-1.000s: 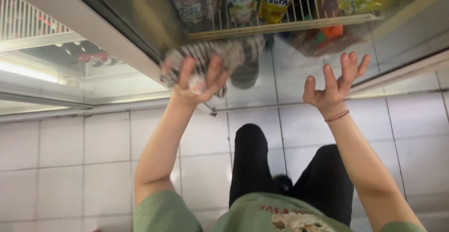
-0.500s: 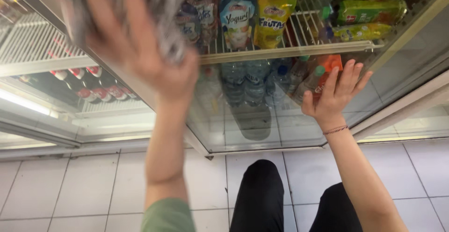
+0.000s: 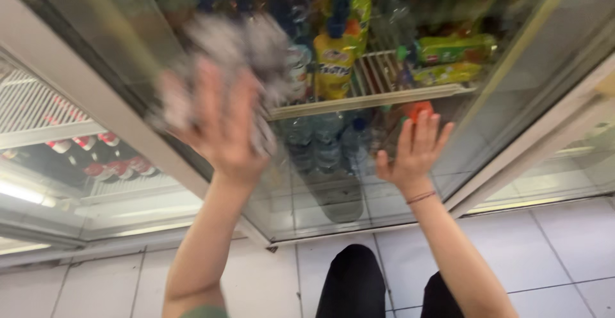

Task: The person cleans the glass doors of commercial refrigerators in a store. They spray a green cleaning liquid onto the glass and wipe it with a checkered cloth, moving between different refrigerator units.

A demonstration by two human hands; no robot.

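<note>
At the bottom of the frame, nearest the camera, the person's dark trouser legs [image 3: 359, 286] stand on a white tiled floor [image 3: 557, 254], and two bare forearms rise from there toward the glass door [image 3: 512, 100] of a drinks fridge. The right hand [image 3: 415, 153], just right of centre, lies flat against the glass with its fingers spread and straight, holding nothing; a thin bracelet [image 3: 421, 197] circles its wrist. The left hand [image 3: 221, 126], left of centre and higher in the frame, is blurred by motion; its fingers are splayed over a crumpled grey cloth [image 3: 237, 55], pressing it against the glass rather than closing around it. The cloth bunches out above and to both sides of the hand, covering the upper-left part of the pane. Behind the glass, in the middle of the frame, a white wire shelf [image 3: 371, 97] runs across, with clear water bottles [image 3: 327, 142] standing below it and a yellow juice bottle [image 3: 336, 62] above it, just right of the cloth. Green and yellow packets [image 3: 451, 58] lie further right on the same shelf. The door's pale frame [image 3: 96, 94] slants down the left side, and beyond it, at far left, a second cabinet shows red-capped bottles [image 3: 102, 158] on a shelf.
</note>
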